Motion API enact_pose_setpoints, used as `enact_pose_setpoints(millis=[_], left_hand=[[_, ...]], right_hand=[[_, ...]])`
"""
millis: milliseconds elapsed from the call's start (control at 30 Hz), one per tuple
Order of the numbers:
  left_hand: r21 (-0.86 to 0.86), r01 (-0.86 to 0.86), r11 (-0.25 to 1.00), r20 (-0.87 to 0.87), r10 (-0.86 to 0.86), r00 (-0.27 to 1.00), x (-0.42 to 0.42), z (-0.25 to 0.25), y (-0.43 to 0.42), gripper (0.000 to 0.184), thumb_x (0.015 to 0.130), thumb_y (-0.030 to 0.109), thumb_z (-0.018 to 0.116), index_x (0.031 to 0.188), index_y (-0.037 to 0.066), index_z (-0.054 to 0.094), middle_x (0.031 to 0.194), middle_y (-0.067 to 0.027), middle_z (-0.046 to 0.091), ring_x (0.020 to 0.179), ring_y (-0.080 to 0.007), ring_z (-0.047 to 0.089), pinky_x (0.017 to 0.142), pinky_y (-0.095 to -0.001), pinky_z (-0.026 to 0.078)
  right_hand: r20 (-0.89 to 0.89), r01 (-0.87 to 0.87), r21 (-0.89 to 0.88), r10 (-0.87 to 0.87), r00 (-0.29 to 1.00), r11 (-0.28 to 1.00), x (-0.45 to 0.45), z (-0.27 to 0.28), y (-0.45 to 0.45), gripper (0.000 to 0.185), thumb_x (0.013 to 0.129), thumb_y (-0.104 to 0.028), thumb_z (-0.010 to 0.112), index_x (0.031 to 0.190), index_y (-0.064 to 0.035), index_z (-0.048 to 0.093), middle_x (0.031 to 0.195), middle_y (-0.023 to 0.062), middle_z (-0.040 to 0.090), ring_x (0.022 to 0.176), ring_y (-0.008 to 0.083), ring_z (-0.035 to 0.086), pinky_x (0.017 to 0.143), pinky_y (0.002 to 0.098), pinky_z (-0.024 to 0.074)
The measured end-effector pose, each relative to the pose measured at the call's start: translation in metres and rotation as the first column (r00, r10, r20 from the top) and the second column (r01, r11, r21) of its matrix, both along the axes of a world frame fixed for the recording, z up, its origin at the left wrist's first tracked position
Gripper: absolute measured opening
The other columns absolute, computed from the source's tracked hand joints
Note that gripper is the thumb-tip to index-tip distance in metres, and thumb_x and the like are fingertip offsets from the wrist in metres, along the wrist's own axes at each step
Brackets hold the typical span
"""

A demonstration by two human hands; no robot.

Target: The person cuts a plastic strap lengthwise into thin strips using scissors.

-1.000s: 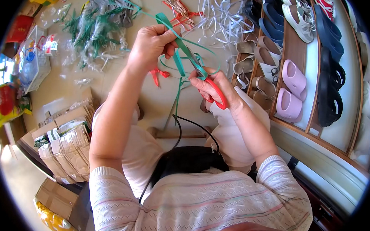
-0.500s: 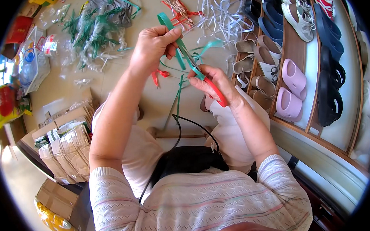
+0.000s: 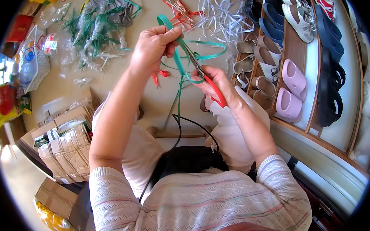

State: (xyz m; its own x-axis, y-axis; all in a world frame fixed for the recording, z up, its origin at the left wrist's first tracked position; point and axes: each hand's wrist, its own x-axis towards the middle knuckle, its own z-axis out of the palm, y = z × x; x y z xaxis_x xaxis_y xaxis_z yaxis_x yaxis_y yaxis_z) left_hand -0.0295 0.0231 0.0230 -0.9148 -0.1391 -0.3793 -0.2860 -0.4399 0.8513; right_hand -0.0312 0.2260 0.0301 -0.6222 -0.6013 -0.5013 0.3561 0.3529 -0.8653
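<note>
My left hand (image 3: 156, 44) pinches a green plastic strap (image 3: 177, 58), which loops above the fingers and hangs below them. Scissors (image 3: 213, 89) with red handles are gripped in my right hand (image 3: 216, 79). Their metal blades point up and left along the strap, close to my left fingers. A curl of the strap passes by my right thumb, and another loop reaches out to the right beyond the blades. Thin green strands dangle between my knees, beside a black cord (image 3: 179, 126).
Bundled green and clear strips (image 3: 92, 33), red strips (image 3: 178, 8) and white strips (image 3: 224, 14) lie on the floor ahead. A shoe rack (image 3: 289, 49) stands at right. Cardboard boxes (image 3: 66, 149) and a white basket (image 3: 42, 66) are at left.
The strap's loop on the right has swung outward and opened wider, and a curl now rounds my right thumb. More of the scissor blades shows. Both hands stay nearly in place.
</note>
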Motion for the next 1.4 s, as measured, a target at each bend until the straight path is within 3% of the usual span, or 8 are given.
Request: enact_pose_setpoints(millis=[200, 400, 600, 800, 900, 1100, 1300, 1400], left_hand=[[0.022, 0.064, 0.998, 0.003, -0.064, 0.998, 0.002, -0.001, 0.009, 0.021, 0.082, 0.020, 0.063, 0.078, 0.000, 0.062, 0.057, -0.0006, 0.053, 0.043, -0.0062, 0.045, 0.039, -0.0194, 0.035], [0.087, -0.062, 0.994, -0.005, 0.063, 0.998, -0.003, -0.004, -0.004, 0.021, 0.082, 0.020, 0.063, 0.081, -0.001, 0.061, 0.060, -0.0008, 0.054, 0.044, -0.0067, 0.045, 0.041, -0.0194, 0.035], [0.054, -0.043, 0.998, 0.035, 0.042, 0.999, 0.001, -0.004, 0.007, 0.021, 0.082, 0.020, 0.063, 0.080, 0.000, 0.061, 0.060, -0.0010, 0.054, 0.045, -0.0074, 0.046, 0.042, -0.0205, 0.037], [0.193, -0.103, 0.976, 0.035, 0.098, 0.995, -0.003, -0.004, -0.006, 0.021, 0.083, 0.021, 0.063, 0.082, 0.000, 0.060, 0.060, -0.0005, 0.050, 0.046, -0.0072, 0.044, 0.043, -0.0207, 0.035], [0.191, -0.129, 0.973, 0.045, 0.123, 0.991, -0.002, -0.004, -0.002, 0.022, 0.083, 0.021, 0.062, 0.082, -0.001, 0.060, 0.060, -0.0001, 0.049, 0.047, -0.0070, 0.042, 0.044, -0.0206, 0.034], [0.229, -0.110, 0.967, 0.079, 0.094, 0.992, 0.001, -0.008, 0.012, 0.019, 0.083, 0.019, 0.062, 0.081, 0.000, 0.059, 0.061, 0.0009, 0.049, 0.049, -0.0062, 0.042, 0.044, -0.0209, 0.033], [0.428, -0.153, 0.891, 0.141, 0.101, 0.985, -0.002, -0.011, 0.004, 0.014, 0.083, 0.016, 0.061, 0.084, 0.001, 0.059, 0.062, 0.0019, 0.048, 0.049, -0.0062, 0.041, 0.045, -0.0206, 0.032], [0.405, -0.157, 0.901, 0.133, 0.112, 0.985, -0.003, -0.015, 0.007, 0.012, 0.083, 0.015, 0.061, 0.083, 0.003, 0.058, 0.062, 0.0020, 0.047, 0.049, -0.0061, 0.040, 0.046, -0.0211, 0.032]], right_hand=[[-0.011, 0.016, -0.065, -0.016, 1.000, 0.998, -0.003, 0.006, -0.003, 0.013, 0.081, -0.012, 0.064, 0.083, -0.0010, 0.057, 0.073, -0.0026, 0.053, 0.068, 0.0040, 0.047, 0.063, 0.0194, 0.0416], [0.105, 0.016, -0.006, -0.015, 0.994, 1.000, -0.001, 0.002, -0.001, 0.013, 0.081, -0.012, 0.064, 0.080, -0.0006, 0.057, 0.073, -0.0026, 0.053, 0.067, 0.0038, 0.046, 0.060, 0.0192, 0.0404], [-0.078, 0.002, -0.011, -0.003, 0.997, 1.000, -0.003, 0.002, -0.006, 0.014, 0.081, -0.012, 0.065, 0.081, -0.0005, 0.057, 0.074, -0.0012, 0.056, 0.065, 0.0044, 0.046, 0.059, 0.0198, 0.0404], [0.074, 0.023, -0.024, -0.021, 0.997, 0.999, -0.004, 0.005, -0.001, 0.013, 0.081, -0.010, 0.064, 0.083, 0.0003, 0.057, 0.075, 0.0000, 0.057, 0.070, 0.0049, 0.050, 0.066, 0.0199, 0.0434], [0.039, -0.021, 0.065, 0.018, 0.999, 0.998, -0.006, 0.008, -0.003, 0.010, 0.081, -0.008, 0.063, 0.083, 0.0001, 0.058, 0.074, -0.0008, 0.056, 0.070, 0.0045, 0.050, 0.065, 0.0194, 0.0432], [-0.020, -0.005, -0.016, 0.004, 1.000, 1.000, -0.008, -0.008, -0.003, 0.010, 0.078, -0.002, 0.063, 0.085, -0.0004, 0.058, 0.070, -0.0028, 0.054, 0.065, 0.0032, 0.047, 0.059, 0.0184, 0.0404], [-0.074, -0.013, 0.034, 0.015, 0.997, 0.999, -0.005, -0.002, -0.003, 0.012, 0.075, -0.001, 0.064, 0.086, -0.0007, 0.058, 0.071, -0.0019, 0.056, 0.064, 0.0037, 0.048, 0.059, 0.0180, 0.0401], [-0.145, 0.015, -0.096, -0.029, 0.989, 0.995, -0.004, -0.016, -0.003, 0.012, 0.075, -0.002, 0.065, 0.085, -0.0005, 0.058, 0.071, -0.0013, 0.056, 0.064, 0.0039, 0.048, 0.058, 0.0183, 0.0397]])
